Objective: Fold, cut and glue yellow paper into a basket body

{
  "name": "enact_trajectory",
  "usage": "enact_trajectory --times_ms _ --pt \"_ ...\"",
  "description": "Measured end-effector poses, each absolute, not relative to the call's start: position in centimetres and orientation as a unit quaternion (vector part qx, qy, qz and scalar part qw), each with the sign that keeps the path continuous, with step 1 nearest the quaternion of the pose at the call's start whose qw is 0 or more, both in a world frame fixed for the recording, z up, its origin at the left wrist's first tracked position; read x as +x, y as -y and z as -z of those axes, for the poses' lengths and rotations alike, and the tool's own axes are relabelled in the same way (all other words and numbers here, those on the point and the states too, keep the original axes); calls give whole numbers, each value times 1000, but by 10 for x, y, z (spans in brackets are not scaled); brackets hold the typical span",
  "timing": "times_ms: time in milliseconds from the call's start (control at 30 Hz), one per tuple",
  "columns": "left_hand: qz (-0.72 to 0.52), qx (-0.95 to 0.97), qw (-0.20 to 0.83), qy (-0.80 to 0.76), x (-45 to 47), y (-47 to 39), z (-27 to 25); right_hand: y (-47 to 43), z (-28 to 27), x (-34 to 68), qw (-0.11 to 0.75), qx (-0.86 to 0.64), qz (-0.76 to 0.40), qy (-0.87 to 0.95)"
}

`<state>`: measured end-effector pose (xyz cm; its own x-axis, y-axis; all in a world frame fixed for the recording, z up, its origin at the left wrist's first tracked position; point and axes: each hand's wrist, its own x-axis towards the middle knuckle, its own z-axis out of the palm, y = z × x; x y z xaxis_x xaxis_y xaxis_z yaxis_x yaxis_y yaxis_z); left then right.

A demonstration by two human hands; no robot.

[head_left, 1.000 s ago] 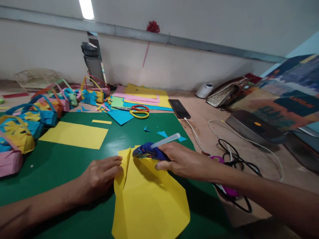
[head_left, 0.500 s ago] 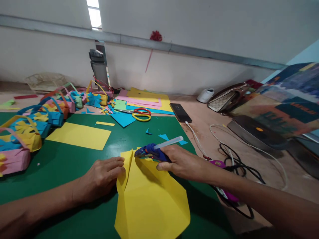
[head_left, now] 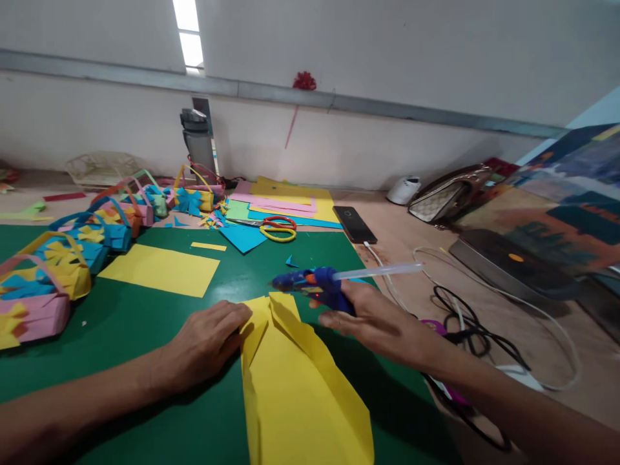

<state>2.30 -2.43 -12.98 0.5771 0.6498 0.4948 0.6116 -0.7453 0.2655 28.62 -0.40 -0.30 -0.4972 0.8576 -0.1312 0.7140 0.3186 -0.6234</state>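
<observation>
A folded sheet of yellow paper [head_left: 300,394] lies before me on the green mat, its far end creased into upright flaps. My left hand [head_left: 206,339] pinches the left corner of that far end. In my right hand [head_left: 368,316] is a blue glue gun [head_left: 317,284] with a clear glue stick poking out of its back. The nozzle points left, just above and beyond the paper's far edge, apart from it. A flat yellow rectangle [head_left: 162,270] and a narrow yellow strip [head_left: 208,247] lie beyond my left hand.
Several small paper baskets [head_left: 62,258] line the left side. Scissors [head_left: 278,229] rest on coloured sheets [head_left: 290,190] at the back, near a bottle [head_left: 197,142]. On the right are a phone [head_left: 355,224], a bag [head_left: 448,190], a dark case [head_left: 504,265] and tangled cables [head_left: 465,323].
My right hand has lifted the glue gun off the paper and drawn it right, levelling it. The left hand stays at the paper's corner. The view has shifted slightly.
</observation>
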Motion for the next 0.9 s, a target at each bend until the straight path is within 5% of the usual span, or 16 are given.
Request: enact_trajectory --times_ms 267,600,900 --pt "-225 927 41 -296 28 18 115 3 25 298 215 -544 -369 723" --pt "-76 947 -18 -312 30 20 115 16 27 302 198 -545 -395 712" --pt "-50 946 40 -318 29 24 142 18 33 306 198 -535 -400 718"
